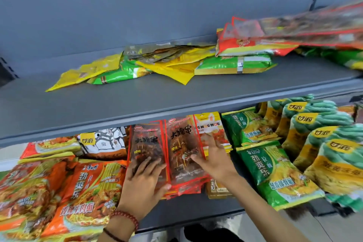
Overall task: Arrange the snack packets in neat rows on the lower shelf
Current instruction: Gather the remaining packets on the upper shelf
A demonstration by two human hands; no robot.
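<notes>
Two stacks of red-edged clear snack packets lie side by side on the lower shelf (188, 214). My left hand (144, 182) rests flat on the left stack (146, 143), thumb hooked under its lower right corner. My right hand (212, 157) lies on the right stack (183, 143), fingers spread over its right edge. Neither hand lifts a packet. A yellow-topped red packet (211, 125) shows behind the right hand. A tan packet (217, 190) sticks out below the right stack.
Orange noodle bags (84, 192) fill the lower shelf's left side, green noodle bags (273, 173) and teal-and-yellow bags (324, 139) its right. The upper shelf (98, 112) holds a loose heap of yellow, green and red packets (176, 61).
</notes>
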